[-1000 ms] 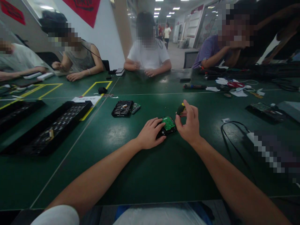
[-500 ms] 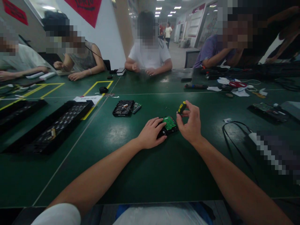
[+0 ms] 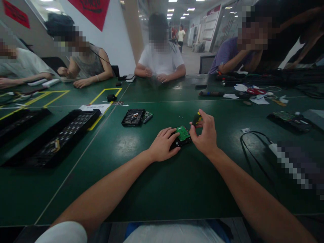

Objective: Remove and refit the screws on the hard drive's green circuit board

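On green table point(image 3: 157, 189), left hand point(image 3: 162, 145) pressed flat on hard drive point(image 3: 181, 136), right hand point(image 3: 206, 135) fingers closed around black-and-yellow screwdriver point(image 3: 196, 118).

bare table point(image 3: 152, 189) before the hands; second drive point(image 3: 133, 117) blocks far left

Black hard drive point(image 3: 180, 138), green board up, flat; black-yellow screwdriver point(image 3: 196, 118) upright above.

Second hard drive point(image 3: 133, 117), black trays point(image 3: 58, 135), cables point(image 3: 253, 141)
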Available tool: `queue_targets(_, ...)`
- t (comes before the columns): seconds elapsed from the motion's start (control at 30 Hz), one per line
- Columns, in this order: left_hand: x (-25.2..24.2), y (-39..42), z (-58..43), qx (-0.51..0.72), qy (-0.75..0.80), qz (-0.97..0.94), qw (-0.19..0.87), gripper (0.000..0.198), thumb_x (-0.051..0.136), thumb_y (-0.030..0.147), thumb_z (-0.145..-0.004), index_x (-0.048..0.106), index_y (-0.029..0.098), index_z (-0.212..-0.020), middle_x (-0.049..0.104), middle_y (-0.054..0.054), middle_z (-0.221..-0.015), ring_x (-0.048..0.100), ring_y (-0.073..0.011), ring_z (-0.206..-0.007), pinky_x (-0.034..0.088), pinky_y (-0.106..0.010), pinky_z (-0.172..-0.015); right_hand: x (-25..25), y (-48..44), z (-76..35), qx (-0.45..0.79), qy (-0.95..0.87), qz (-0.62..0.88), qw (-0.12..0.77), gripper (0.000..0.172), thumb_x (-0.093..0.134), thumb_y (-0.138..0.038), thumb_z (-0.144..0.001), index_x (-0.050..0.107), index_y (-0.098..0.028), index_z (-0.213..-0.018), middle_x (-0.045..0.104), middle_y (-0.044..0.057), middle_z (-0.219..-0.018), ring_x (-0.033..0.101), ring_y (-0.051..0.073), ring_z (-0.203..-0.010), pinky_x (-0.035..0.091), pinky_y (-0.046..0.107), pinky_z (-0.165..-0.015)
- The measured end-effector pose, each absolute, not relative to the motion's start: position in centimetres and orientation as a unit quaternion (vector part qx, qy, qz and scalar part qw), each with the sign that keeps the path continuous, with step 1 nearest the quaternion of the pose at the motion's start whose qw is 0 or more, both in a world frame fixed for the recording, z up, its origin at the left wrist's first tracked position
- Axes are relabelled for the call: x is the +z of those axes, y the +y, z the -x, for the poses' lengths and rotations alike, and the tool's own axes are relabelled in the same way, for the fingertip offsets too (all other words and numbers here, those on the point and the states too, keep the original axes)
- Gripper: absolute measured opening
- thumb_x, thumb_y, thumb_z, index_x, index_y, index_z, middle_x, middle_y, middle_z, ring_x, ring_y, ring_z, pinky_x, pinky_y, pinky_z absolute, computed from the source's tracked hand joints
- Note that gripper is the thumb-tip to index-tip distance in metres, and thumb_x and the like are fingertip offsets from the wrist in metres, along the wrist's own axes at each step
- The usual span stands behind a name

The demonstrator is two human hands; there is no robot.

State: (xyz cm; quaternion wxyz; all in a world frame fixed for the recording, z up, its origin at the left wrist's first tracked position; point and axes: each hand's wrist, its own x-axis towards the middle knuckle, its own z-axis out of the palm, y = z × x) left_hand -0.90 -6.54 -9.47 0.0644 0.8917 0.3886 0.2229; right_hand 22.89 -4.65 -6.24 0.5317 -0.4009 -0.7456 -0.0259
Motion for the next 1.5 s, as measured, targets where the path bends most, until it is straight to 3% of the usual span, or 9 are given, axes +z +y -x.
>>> queue_targets(0.13, -9.4, -6.6, 0.9, 0.22, 0.387, -0.893, 0.064, 0.069, 0.068, 0.05, -0.095, 0.052, 0.021, -0.156, 0.048, -0.016, -0.162, 0.039, -0.0406, -0.155, 0.034, -0.063, -0.128, -6.5, -4.3, -23.1, -0.029, -0.743, 0.401, 0.534, 0.074, 0.067, -0.025, -0.097, 0.035, -0.034, -0.163, 0.054, 0.013, -0.14, 0.069, 0.025, -0.101, 0.07, 0.045, -0.079)
queue_targets(0.23, -9.3, -6.6, 0.9, 0.215, 0.391, -0.893, 0.058, 0.069, 0.068, 0.051, -0.096, 0.052, 0.019, -0.155, 0.048, -0.017, -0.162, 0.039, -0.0405, -0.155, 0.034, -0.062, -0.128, -6.7, -4.2, -23.2, -0.016, -0.747, 0.412, 0.522, 0.074, 0.069, -0.032, -0.098, 0.033, -0.036, -0.162, 0.061, 0.011, -0.14, 0.072, 0.024, -0.094, 0.07, 0.047, -0.081)
queue_targets(0.43, -9.3, -6.6, 0.9, 0.213, 0.39, -0.894, 0.058, 0.069, 0.067, 0.052, -0.096, 0.052, 0.019, -0.155, 0.048, -0.017, -0.162, 0.039, -0.0403, -0.155, 0.034, -0.062, -0.128, -6.5, -4.2, -23.0, 0.015, -0.76, 0.409, 0.505, 0.073, 0.061, -0.03, -0.103, 0.024, -0.035, -0.166, 0.062, 0.012, -0.149, 0.076, 0.025, -0.098, 0.067, 0.048, -0.087)
queue_targets(0.63, -9.2, -6.6, 1.0, 0.212, 0.389, -0.895, 0.055, 0.069, 0.067, 0.051, -0.097, 0.051, 0.017, -0.155, 0.048, -0.018, -0.162, 0.039, -0.0405, -0.155, 0.035, -0.061, -0.128, -5.4, -4.6, -23.5, 0.017, -0.757, 0.442, 0.48, 0.065, 0.067, -0.033, -0.1, 0.039, -0.032, -0.158, 0.072, 0.008, -0.121, 0.073, 0.024, -0.088, 0.065, 0.049, -0.084)
queue_targets(0.73, -9.2, -6.6, 1.0, 0.214, 0.386, -0.896, 0.054, 0.07, 0.067, 0.051, -0.097, 0.051, 0.017, -0.156, 0.049, -0.019, -0.161, 0.039, -0.0407, -0.155, 0.035, -0.061, -0.128, -5.0, -4.8, -23.7, 0.113, -0.747, 0.439, 0.487, 0.057, 0.063, -0.04, -0.104, 0.04, -0.035, -0.155, 0.073, 0.004, -0.113, 0.07, 0.017, -0.07, 0.064, 0.038, -0.068)
queue_targets(0.9, -9.4, -6.6, 1.0, 0.213, 0.387, -0.896, 0.05, 0.069, 0.067, 0.051, -0.097, 0.052, 0.016, -0.155, 0.049, -0.019, -0.161, 0.04, -0.0412, -0.154, 0.035, -0.062, -0.127, -4.6, -4.8, -23.7, 0.328, -0.694, 0.38, 0.516, 0.049, 0.06, -0.048, -0.106, 0.038, -0.042, -0.15, 0.071, 0.004, -0.125, 0.066, 0.01, -0.054, 0.053, 0.025, -0.044)
queue_targets(1.1, -9.5, -6.5, 1.0, 0.214, 0.384, -0.897, 0.048, 0.07, 0.066, 0.052, -0.097, 0.052, 0.016, -0.155, 0.049, -0.019, -0.161, 0.04, -0.0412, -0.154, 0.036, -0.061, -0.127, -3.5, -4.9, -23.5, 0.473, -0.601, 0.314, 0.563, 0.041, 0.068, -0.054, -0.101, 0.049, -0.039, -0.134, 0.073, 0.002, -0.12, 0.077, 0.014, -0.071, 0.063, 0.027, -0.059)
queue_targets(1.3, -9.2, -6.7, 1.0, 0.218, 0.384, -0.895, 0.059, 0.069, 0.067, 0.05, -0.097, 0.051, 0.018, -0.156, 0.048, -0.018, -0.162, 0.04, -0.0412, -0.154, 0.035, -0.062, -0.127, -2.8, -5.0, -23.7, 0.501, -0.566, 0.317, 0.573, 0.036, 0.07, -0.057, -0.099, 0.057, -0.035, -0.124, 0.076, 0.001, -0.108, 0.074, 0.013, -0.062, 0.055, 0.022, -0.048)
queue_targets(1.5, -9.3, -6.6, 1.0, 0.214, 0.389, -0.895, 0.055, 0.07, 0.067, 0.051, -0.097, 0.051, 0.018, -0.156, 0.049, -0.018, -0.161, 0.039, -0.0411, -0.154, 0.035, -0.062, -0.127, -2.8, -5.0, -23.6, 0.548, -0.534, 0.312, 0.563, 0.037, 0.078, -0.05, -0.094, 0.071, -0.029, -0.124, 0.074, 0.001, -0.105, 0.068, 0.008, -0.058, 0.052, 0.021, -0.048)
